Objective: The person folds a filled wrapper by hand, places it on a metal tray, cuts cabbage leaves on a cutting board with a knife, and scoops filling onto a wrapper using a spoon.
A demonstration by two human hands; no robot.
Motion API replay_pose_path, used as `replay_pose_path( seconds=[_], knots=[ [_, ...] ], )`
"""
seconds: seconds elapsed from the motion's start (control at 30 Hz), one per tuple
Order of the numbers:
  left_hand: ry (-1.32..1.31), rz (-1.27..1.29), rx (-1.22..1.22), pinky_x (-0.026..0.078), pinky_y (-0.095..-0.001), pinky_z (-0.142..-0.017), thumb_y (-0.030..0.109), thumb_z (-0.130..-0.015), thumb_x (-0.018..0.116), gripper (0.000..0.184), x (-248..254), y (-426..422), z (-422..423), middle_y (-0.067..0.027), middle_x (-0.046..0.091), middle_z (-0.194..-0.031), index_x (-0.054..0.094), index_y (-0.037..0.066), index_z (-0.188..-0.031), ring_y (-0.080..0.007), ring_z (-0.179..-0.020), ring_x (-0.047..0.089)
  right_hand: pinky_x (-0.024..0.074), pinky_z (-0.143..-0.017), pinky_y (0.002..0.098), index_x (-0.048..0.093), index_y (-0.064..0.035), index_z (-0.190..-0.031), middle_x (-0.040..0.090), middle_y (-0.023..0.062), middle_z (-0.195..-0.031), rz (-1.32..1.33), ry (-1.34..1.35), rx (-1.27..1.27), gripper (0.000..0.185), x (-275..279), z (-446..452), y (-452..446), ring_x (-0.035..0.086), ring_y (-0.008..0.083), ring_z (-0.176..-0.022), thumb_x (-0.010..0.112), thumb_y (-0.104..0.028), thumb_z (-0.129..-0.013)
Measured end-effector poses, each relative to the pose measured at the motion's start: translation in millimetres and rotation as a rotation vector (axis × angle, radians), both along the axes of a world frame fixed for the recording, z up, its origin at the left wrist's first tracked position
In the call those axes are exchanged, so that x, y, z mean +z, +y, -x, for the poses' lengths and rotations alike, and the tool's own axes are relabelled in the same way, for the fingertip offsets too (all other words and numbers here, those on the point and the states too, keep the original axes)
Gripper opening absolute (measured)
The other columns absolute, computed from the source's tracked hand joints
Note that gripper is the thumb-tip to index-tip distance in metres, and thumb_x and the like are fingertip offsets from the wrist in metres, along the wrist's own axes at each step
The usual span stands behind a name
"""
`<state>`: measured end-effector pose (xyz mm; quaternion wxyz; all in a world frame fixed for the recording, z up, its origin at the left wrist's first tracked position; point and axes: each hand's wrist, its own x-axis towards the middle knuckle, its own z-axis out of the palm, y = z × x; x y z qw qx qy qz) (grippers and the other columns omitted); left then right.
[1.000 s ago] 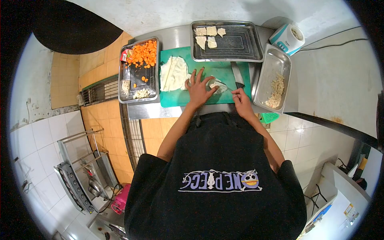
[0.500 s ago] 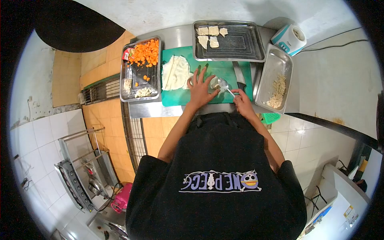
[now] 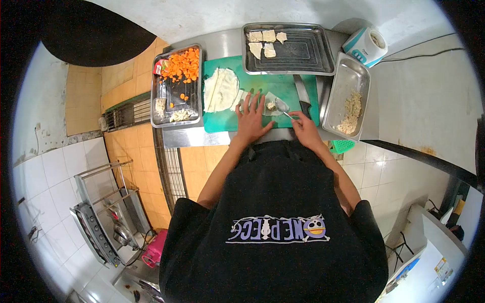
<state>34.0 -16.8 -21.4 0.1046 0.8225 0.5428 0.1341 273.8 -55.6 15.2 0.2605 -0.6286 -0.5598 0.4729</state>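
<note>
My left hand [image 3: 249,122] lies on the green cutting board [image 3: 222,124] with its fingers spread, over the edge of some pale cut wrapper strips. To its right is a small, thin wrapper piece [image 3: 268,98] with a little dab of filling [image 3: 271,105] on it. My right hand [image 3: 306,129] grips a metal spoon [image 3: 287,115] by its handle, the bowl low beside the filling. A stack of pale wrapper sheets [image 3: 221,90] rests on the board's left part. Near the board's right edge lies a knife [image 3: 301,92] with a black handle.
Behind the board stands a dark metal tray [image 3: 303,53] with several folded pale pieces [image 3: 269,36]. At left, another tray [image 3: 177,92] holds sliced carrots [image 3: 184,64] and chopped white bits [image 3: 180,115]. A steel pan [image 3: 335,103] of crumbly filling [image 3: 349,115] and a white-and-teal appliance [image 3: 365,47] stand at right.
My left hand has moved slightly left and down, away from the wrapper piece, its fingers flatter. The spoon in my right hand has shifted a little, and the dab of filling now shows clearly.
</note>
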Motion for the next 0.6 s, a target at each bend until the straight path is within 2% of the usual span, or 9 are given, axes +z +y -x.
replay_pose_path(
  seconds=[0.03,0.07,0.13,0.17,0.23,0.33,0.47,0.53,0.6],
  knots=[
    [0.015,-0.027,-0.016,0.018,-0.0671,-0.116,0.06,-0.085,0.071,0.093,-1.9,-1.5,0.5,-0.0104,0.029,-0.17,0.044,0.006,-0.156,-0.0364,-0.159,0.016,0.0489,-0.065,0.0436,0.063,-0.0119,-0.127,0.067,0.0195,-0.076,0.002,-0.04,0.029,0.024,-0.7,0.6,0.7,0.064,0.0292,-0.065,0.059,-0.016,-0.103],
    [0.016,-0.028,-0.012,0.018,-0.0671,-0.116,0.06,-0.085,0.071,0.093,-3.7,-2.4,1.3,-0.0104,0.029,-0.17,0.044,0.006,-0.156,-0.0364,-0.159,0.016,0.0489,-0.065,0.0436,0.063,-0.0119,-0.127,0.067,0.0195,-0.076,0.002,-0.04,0.032,0.024,-1.1,1.0,0.8,0.064,0.0292,-0.065,0.059,-0.016,-0.103],
    [0.011,0.01,-0.029,0.016,-0.0681,-0.118,0.062,-0.087,0.068,0.093,-5.7,-3.8,3.0,-0.011,0.028,-0.171,0.044,0.004,-0.156,-0.0359,-0.16,0.015,0.053,-0.069,0.0498,0.064,-0.0144,-0.127,0.069,0.0234,-0.08,-0.087,-0.112,0.085,0.026,0.7,2.8,1.6,0.069,0.041,-0.072,0.06,-0.017,-0.101],
    [0.011,0.009,-0.025,0.016,-0.0681,-0.118,0.062,-0.087,0.068,0.093,-6.7,-4.4,3.8,-0.011,0.028,-0.171,0.044,0.004,-0.156,-0.0359,-0.16,0.015,0.053,-0.069,0.0498,0.064,-0.0144,-0.127,0.069,0.0234,-0.08,-0.088,-0.111,0.089,0.026,1.6,3.0,2.7,0.069,0.041,-0.072,0.06,-0.017,-0.101],
    [0.008,0.009,-0.02,0.014,-0.0689,-0.119,0.063,-0.088,0.066,0.093,-7.4,-5.7,5.6,-0.0114,0.028,-0.171,0.044,0.004,-0.156,-0.0363,-0.16,0.014,0.0537,-0.073,0.0571,0.063,-0.0157,-0.128,0.071,0.0248,-0.084,-0.231,-0.275,0.189,0.028,2.7,3.3,4.1,0.069,0.0461,-0.08,0.06,-0.017,-0.101],
    [0.063,0.05,-0.002,0.014,-0.0686,-0.119,0.066,-0.09,0.065,0.094,-9.8,-8.0,6.7,-0.0094,0.022,-0.174,0.041,0.007,-0.16,-0.0369,-0.16,0.014,0.0546,-0.073,0.0582,0.063,-0.0133,-0.128,0.071,0.0241,-0.085,-0.329,-0.324,0.249,0.028,6.3,4.1,7.6,0.07,0.0454,-0.081,0.059,-0.017,-0.1],
    [0.043,0.033,0.001,0.014,-0.069,-0.119,0.065,-0.091,0.064,0.092,-11.7,-8.4,7.7,-0.0092,0.022,-0.174,0.04,0.007,-0.16,-0.0371,-0.16,0.014,0.0554,-0.072,0.0573,0.062,-0.0101,-0.128,0.072,0.023,-0.085,-0.345,-0.382,0.293,0.028,8.9,7.8,12.9,0.071,0.0447,-0.079,0.058,-0.015,-0.1],
    [0.014,-0.005,-0.011,0.014,-0.0686,-0.119,0.063,-0.092,0.063,0.09,-12.6,-9.6,8.1,-0.0109,0.025,-0.172,0.045,0.002,-0.156,-0.0371,-0.16,0.014,0.0555,-0.071,0.0573,0.061,-0.0087,-0.128,0.072,0.0232,-0.084,-0.365,-0.407,0.307,0.029,10.5,9.1,14.8,0.071,0.0446,-0.078,0.058,-0.014,-0.1],
    [0.019,0.003,-0.011,0.014,-0.0685,-0.119,0.063,-0.092,0.063,0.091,-12.6,-9.6,8.3,-0.0107,0.025,-0.172,0.044,0.002,-0.157,-0.0373,-0.159,0.015,0.0557,-0.071,0.0573,0.061,-0.0095,-0.129,0.072,0.0236,-0.084,-0.349,-0.414,0.309,0.03,10.7,10.3,16.7,0.071,0.0447,-0.078,0.057,-0.014,-0.1]
  ],
)
